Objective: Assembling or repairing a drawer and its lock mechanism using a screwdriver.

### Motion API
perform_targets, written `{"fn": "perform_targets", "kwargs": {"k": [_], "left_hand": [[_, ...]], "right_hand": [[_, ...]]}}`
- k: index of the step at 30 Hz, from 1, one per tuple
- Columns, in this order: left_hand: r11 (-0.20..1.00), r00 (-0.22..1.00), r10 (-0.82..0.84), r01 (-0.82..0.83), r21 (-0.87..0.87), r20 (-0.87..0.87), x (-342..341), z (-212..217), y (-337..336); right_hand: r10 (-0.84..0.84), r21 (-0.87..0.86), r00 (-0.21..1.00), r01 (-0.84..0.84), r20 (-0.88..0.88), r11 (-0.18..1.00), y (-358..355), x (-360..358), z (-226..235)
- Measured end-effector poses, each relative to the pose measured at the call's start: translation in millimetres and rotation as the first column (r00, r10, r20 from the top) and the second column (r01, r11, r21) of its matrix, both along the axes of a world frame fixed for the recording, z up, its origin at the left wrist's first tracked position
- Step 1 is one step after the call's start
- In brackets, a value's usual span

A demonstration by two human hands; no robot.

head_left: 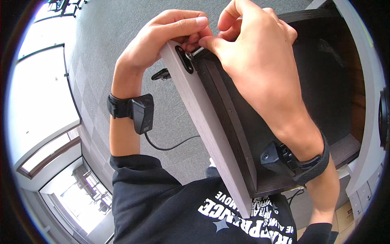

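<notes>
Between my hands a drawer's pale grey front panel [211, 142] runs slantwise, joined to a dark drawer box [325, 77]. A black oval plate [184, 59] with screws sits in the panel's top edge, near its far end. My left hand [164, 34] is wrapped round that far end, thumb on top and fingers curled over to the inner side. My right hand [262, 61] pinches a thin metal rod [198, 51], whose other end meets the plate's inner side. Its full shape is hidden by the fingers. From the panel's outer face juts a small black piece [161, 74].
A light cabinet side [367, 122] stands to the right of the drawer. Each wrist wears a strapped black device [143, 114], and a cable [174, 147] trails from the left one to the panel. Grey carpet [95, 44] and white-framed glass panels [46, 87] lie to the left.
</notes>
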State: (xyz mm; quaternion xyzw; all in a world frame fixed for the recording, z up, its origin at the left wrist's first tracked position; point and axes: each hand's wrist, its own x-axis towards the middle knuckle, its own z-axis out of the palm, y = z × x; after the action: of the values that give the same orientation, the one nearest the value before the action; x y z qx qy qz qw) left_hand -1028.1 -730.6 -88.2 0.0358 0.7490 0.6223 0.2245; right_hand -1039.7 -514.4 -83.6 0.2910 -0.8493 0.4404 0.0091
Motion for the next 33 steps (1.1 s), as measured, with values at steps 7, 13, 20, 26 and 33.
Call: {"fn": "perform_targets", "kwargs": {"k": [7, 13, 20, 26, 33], "left_hand": [[0.999, 0.999, 0.009, -0.007, 0.032, -0.038, 9.3, -1.5, 2.8], [0.997, 0.997, 0.076, -0.075, 0.022, -0.032, 19.3, -2.9, -3.0], [0.998, 0.997, 0.062, -0.061, 0.033, -0.034, 27.0, -0.7, 0.4], [0.994, 0.993, 0.095, -0.091, 0.068, -0.069, 35.2, -11.9, 5.3], [0.992, 0.994, -0.002, 0.016, 0.123, -0.112, 38.9, -12.7, -3.3]], "right_hand": [[0.000, -0.010, 1.000, 0.000, -0.010, 1.000, -0.8, 7.9, -5.0], [0.005, -0.032, 1.000, -0.006, -0.014, 0.999, -5.4, 15.2, -7.4], [0.016, -0.046, 1.000, -0.017, -0.016, 0.999, -9.4, 24.8, -3.0], [0.160, -0.162, 0.977, -0.183, -0.142, 0.970, 11.9, 10.7, -18.0], [0.344, 0.004, 0.845, -0.375, -0.410, 0.927, 14.5, 5.7, -19.7]]}}
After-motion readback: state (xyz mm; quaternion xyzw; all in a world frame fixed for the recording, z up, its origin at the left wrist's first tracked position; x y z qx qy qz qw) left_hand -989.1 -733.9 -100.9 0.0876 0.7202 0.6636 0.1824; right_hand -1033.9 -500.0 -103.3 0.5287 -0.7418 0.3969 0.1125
